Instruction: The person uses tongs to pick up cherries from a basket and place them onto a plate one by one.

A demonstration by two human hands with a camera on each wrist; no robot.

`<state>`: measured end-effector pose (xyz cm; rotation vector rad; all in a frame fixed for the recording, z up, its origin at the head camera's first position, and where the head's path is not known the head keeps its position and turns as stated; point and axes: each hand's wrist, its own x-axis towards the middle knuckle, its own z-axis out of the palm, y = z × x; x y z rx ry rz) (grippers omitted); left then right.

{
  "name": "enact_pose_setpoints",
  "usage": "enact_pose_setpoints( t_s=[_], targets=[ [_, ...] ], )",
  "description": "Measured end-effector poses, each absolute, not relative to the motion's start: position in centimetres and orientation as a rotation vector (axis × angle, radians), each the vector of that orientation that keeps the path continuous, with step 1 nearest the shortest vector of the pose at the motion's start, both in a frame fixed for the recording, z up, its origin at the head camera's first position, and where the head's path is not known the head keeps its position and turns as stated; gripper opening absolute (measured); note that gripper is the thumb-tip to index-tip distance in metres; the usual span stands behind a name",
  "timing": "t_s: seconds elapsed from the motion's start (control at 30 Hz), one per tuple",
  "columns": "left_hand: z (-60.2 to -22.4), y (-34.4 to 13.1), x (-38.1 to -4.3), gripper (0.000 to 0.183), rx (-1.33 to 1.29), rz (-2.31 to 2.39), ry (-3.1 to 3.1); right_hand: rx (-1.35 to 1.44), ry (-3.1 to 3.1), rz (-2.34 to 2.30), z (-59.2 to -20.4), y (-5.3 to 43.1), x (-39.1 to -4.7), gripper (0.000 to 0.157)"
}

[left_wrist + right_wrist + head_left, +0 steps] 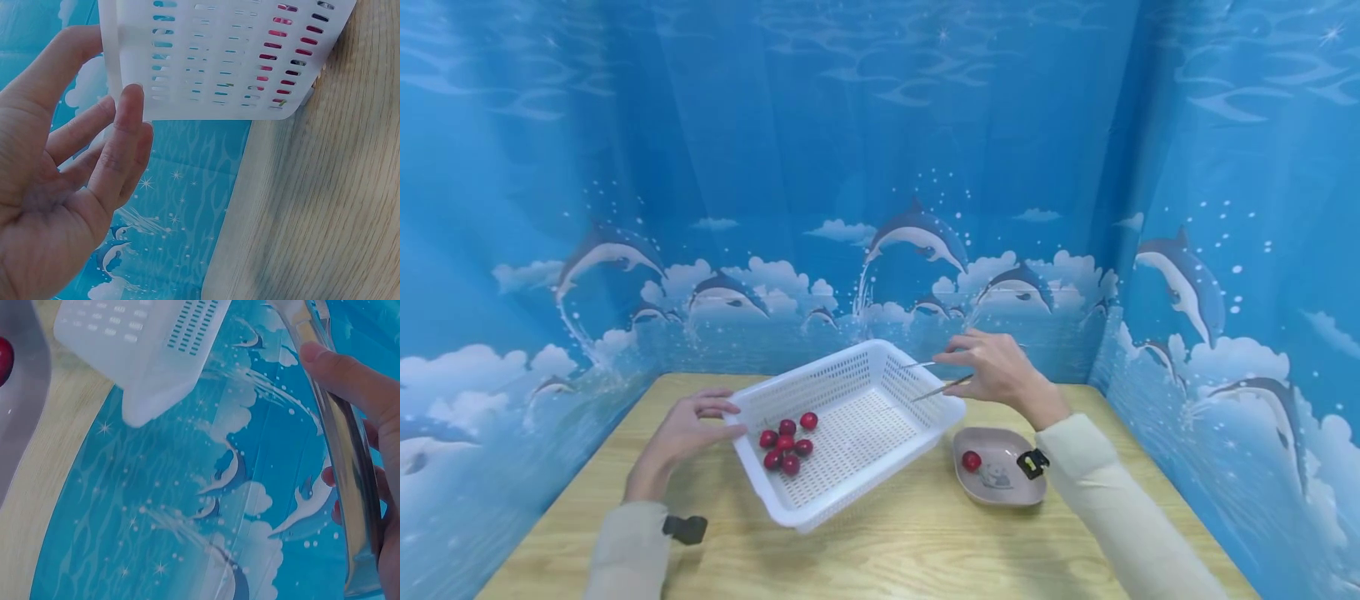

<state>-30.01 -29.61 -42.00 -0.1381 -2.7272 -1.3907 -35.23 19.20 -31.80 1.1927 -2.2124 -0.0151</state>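
Observation:
A white perforated plastic basket (867,427) sits at the middle of the table, turned at an angle. Several red cherries (786,443) lie clustered in its left end. My left hand (688,429) grips the left rim, its thumb and fingertips right at the edge. From the right, my right hand (1000,367) holds metal tongs (340,450) over the basket's right end, the two arms spread with nothing between their tips. Beside the basket, a greyish-pink dish (1000,497) with a panda picture stands below my right forearm; one cherry (972,461) rests in it.
A light wood table (895,558) carries everything. Blue curtains (850,167) with dolphins and clouds rise behind the table and along both sides. Black straps circle both wrists over pale sleeves (1101,475).

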Motion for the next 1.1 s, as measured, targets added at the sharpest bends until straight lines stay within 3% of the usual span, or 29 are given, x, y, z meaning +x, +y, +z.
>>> enact_pose_setpoints(
  t_s=[1.1],
  targets=[
    [-41.5, -29.6, -29.8, 0.054, -0.126, -1.398, -2.782, 1.288, -2.416, -0.163, -32.1, 10.7, -37.7, 0.045]
  ],
)
